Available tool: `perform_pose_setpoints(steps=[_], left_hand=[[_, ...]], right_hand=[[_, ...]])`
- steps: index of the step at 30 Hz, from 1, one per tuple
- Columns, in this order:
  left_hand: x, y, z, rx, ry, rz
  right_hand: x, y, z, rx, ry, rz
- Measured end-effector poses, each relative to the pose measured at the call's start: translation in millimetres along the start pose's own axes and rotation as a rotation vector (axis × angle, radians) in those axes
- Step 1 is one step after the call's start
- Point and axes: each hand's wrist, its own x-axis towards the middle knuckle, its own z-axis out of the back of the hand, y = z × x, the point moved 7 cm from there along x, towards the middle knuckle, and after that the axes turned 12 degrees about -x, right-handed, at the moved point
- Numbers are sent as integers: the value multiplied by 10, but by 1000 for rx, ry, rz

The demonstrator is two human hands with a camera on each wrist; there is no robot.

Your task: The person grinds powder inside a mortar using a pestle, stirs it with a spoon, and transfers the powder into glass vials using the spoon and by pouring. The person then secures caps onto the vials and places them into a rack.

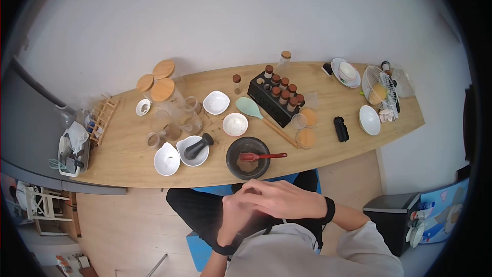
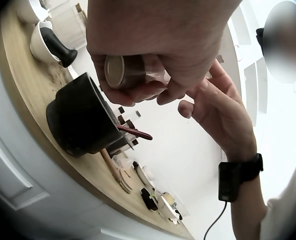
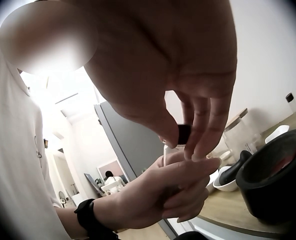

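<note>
Above my lap, just in front of the table edge, my left hand [image 1: 237,211] and right hand [image 1: 291,200] meet. The left hand grips a small clear spice jar [image 2: 133,70] with brown contents; the head view hides it behind the fingers. My right hand pinches the jar's dark brown cap [image 3: 184,133] between thumb and fingers at the top of the jar. Nearest to both hands on the table is a dark stone mortar [image 1: 231,150], with brown powder [image 1: 247,166] inside and a red spatula [image 1: 251,157] lying across it, its handle out over the right rim.
A black pestle [image 1: 197,149] leans in a white bowl [image 1: 193,161] left of the mortar. Behind stand small white bowls, glass jars and a black spice rack [image 1: 274,100] with several brown-capped jars. A pale green spoon [image 1: 249,106] lies near the rack. A wire basket [image 1: 379,79] stands far right.
</note>
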Motion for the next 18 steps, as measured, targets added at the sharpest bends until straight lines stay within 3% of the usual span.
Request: perform_pose_setpoints(steps=[4,10,13,16,18], left_hand=[[12,32,-7,-42,-13,-3],[38,48,21,-66,-20,-42],[89,-11,20,-24,1,18],[127,25,41,-63,-4,35],[150,4,41,1,32,-76]], right_hand=[[16,-85,-1,-66,51,-179],[18,-121,-125,-85,142,-114],[55,-54,5,-37,48,-15],[79,-19,61,13,76,-8],[85,-12,83,22,68,-1]])
